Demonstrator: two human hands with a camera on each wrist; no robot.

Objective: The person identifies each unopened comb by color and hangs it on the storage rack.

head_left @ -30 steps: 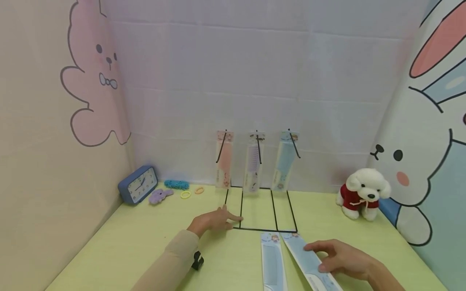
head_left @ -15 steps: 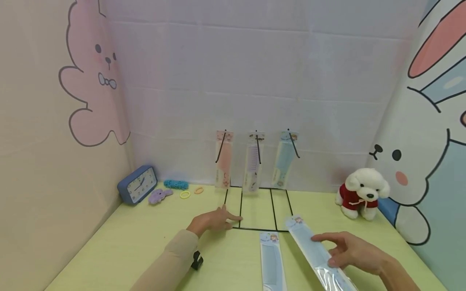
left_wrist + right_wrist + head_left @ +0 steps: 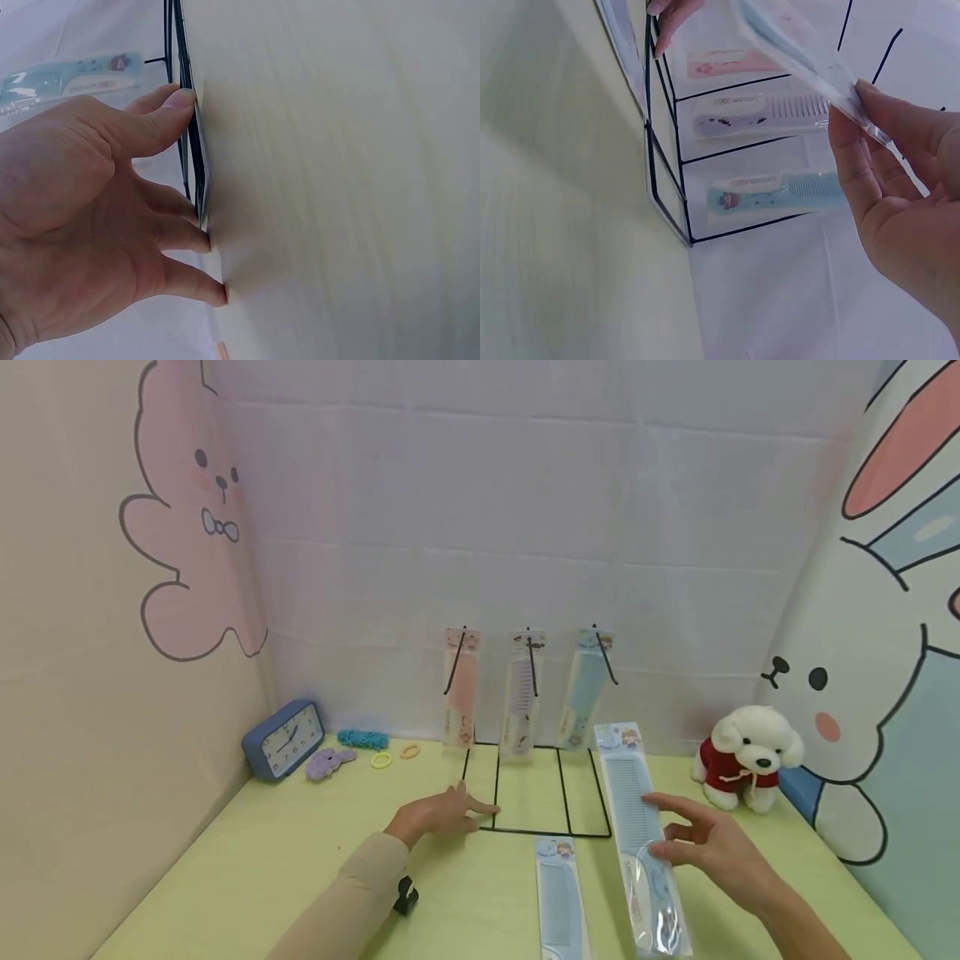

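Observation:
My right hand (image 3: 720, 852) pinches a packaged blue comb (image 3: 632, 802) at its side edge, thumb and fingers on either face. The comb is raised above the table, its printed header up; the right wrist view shows the package (image 3: 799, 52) edge-on. My left hand (image 3: 438, 817) rests at the left of the black wire rack (image 3: 546, 833), fingers spread. In the left wrist view its thumb touches the base wire (image 3: 196, 150) and the other fingertips meet the table. A second packaged blue comb (image 3: 557, 902) lies flat in front of the rack.
Packaged pink (image 3: 462, 693), purple (image 3: 521, 693) and blue combs (image 3: 587, 689) hang on the rack's hooks. At back left are a blue clock (image 3: 285, 739), a purple hair clip (image 3: 328, 763), a teal coil (image 3: 363, 740) and two hair ties (image 3: 381, 760). A plush dog (image 3: 750, 756) sits right.
My right hand has lifted the packaged blue comb from the table and tilted it more upright, its header end moving away toward the rack. The left hand stays in place.

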